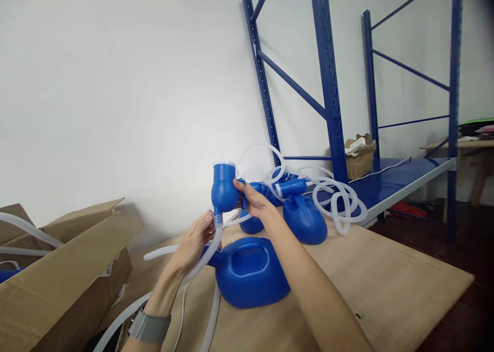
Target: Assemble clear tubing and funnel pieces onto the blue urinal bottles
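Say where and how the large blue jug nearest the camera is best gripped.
Best by the handle along the upper edge of the blue jug, probably from above, fingers curling into the long oval beneath it. The rounded, smooth body looks harder to grasp.

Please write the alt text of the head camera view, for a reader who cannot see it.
Two bare hands hold a blue funnel-like piece: the right hand its body, the left hand near its joint with a clear hose. Below lies a blue jug on a wooden table, with an open cardboard box at left.
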### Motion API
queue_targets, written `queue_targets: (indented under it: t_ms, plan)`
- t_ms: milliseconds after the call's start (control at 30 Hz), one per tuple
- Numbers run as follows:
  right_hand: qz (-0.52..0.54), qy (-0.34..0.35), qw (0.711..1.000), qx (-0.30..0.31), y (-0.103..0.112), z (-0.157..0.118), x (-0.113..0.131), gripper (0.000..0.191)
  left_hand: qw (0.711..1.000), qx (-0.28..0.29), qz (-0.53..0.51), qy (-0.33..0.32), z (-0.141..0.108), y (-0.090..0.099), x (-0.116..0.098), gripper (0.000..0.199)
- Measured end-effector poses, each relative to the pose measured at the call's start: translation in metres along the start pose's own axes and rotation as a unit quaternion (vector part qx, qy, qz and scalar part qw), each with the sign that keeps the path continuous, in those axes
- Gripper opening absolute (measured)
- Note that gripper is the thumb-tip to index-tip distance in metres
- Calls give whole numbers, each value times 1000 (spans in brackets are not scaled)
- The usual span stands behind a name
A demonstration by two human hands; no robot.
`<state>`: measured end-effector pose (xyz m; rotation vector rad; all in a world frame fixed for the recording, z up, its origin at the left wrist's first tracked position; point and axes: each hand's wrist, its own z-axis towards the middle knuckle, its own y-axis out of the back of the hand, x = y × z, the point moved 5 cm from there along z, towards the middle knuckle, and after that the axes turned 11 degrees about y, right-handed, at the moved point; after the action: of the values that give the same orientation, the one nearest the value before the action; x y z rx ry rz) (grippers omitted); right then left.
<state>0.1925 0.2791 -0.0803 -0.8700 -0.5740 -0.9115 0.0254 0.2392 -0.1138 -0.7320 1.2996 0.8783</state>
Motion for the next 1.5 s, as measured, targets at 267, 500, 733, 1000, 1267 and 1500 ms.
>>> queue_targets:
  t_ms: [267,500,733,1000,1267,1500]
  plan:
    - [-76,19,997,7,0,-3,19,55,970,-71,222,-72,-6,5,-19,42]
    - [-174,68,982,30,-11,-5,39,51,886,-132,436,-89,-14,1,-36,33]
    - [-206,94,973,53,-19,-13,56,43,887,-136,431,-96,-14,-4,-36,31]
    - [-179,85,979,37,-16,-11,50,46,904,-131,399,-83,-14,-3,-36,37]
    - [-177,85,979,50,-13,-9,46,41,886,-122,441,-76,-12,-6,-34,34]
    - [-171,80,981,46,-13,-9,48,47,884,-148,431,-105,-12,-7,-34,35]
